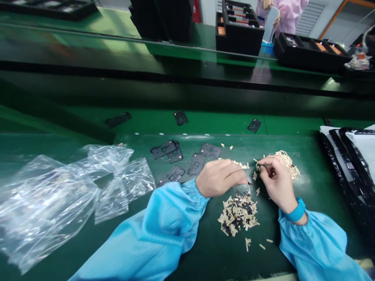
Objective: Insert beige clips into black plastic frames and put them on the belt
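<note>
My left hand (222,177) is closed in a pinch above a pile of small beige and black pieces (238,212); a tiny dark bit shows at its fingertips, too small to name. To the right, my right hand (275,177) pinches a small beige strip (255,160) between thumb and forefinger. Behind that hand lies a heap of beige pieces (285,158), partly hidden by it. A few more beige strips (240,164) are scattered between the hands. Flat black plastic parts (196,164) lie left of my left hand.
Crumpled clear plastic bags (58,191) cover the left of the green table. Black-edged trays or folders (348,164) are stacked at the right. Beyond a raised ledge stand black boxes (240,37), near a person in pink (290,17). More black parts (180,118) lie farther back.
</note>
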Demonstrator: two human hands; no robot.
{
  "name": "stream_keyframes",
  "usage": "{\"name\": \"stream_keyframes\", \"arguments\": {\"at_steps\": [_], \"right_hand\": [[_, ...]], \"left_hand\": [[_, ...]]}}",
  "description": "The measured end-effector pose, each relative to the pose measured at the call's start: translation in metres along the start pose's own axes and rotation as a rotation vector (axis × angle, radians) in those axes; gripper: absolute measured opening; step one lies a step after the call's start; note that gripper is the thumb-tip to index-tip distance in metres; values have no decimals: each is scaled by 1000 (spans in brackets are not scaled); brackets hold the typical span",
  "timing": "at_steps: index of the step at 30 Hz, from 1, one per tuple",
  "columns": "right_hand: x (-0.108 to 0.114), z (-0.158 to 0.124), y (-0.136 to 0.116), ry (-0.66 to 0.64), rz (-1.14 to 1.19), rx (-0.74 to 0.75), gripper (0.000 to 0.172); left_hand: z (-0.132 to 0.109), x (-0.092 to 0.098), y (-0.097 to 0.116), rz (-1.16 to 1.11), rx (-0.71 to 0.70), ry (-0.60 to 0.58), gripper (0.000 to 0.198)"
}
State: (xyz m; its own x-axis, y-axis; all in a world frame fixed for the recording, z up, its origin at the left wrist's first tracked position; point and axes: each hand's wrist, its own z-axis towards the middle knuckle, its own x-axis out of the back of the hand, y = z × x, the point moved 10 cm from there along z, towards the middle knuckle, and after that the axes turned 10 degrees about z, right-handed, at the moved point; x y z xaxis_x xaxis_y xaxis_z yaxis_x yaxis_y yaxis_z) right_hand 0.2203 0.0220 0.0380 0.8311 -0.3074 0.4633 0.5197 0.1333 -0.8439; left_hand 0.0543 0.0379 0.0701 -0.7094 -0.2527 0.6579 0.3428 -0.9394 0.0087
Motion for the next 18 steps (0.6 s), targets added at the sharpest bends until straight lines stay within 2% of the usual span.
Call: {"name": "stream_keyframes", "arguments": {"at_steps": [4, 6, 10, 18], "right_hand": [[-45, -15, 4, -453, 379, -293, 21], [-54, -22, 0, -558, 528, -392, 29], [-62, -30, 1, -623, 705, -534, 37], [-76, -48, 15, -632, 929, -696, 35]], "left_hand": [[1, 8, 8, 3, -103, 57, 22], [1, 9, 8, -12, -104, 79, 23], [0, 9, 8, -36, -99, 96, 25], [0, 7, 8, -62, -101, 74, 29]]}}
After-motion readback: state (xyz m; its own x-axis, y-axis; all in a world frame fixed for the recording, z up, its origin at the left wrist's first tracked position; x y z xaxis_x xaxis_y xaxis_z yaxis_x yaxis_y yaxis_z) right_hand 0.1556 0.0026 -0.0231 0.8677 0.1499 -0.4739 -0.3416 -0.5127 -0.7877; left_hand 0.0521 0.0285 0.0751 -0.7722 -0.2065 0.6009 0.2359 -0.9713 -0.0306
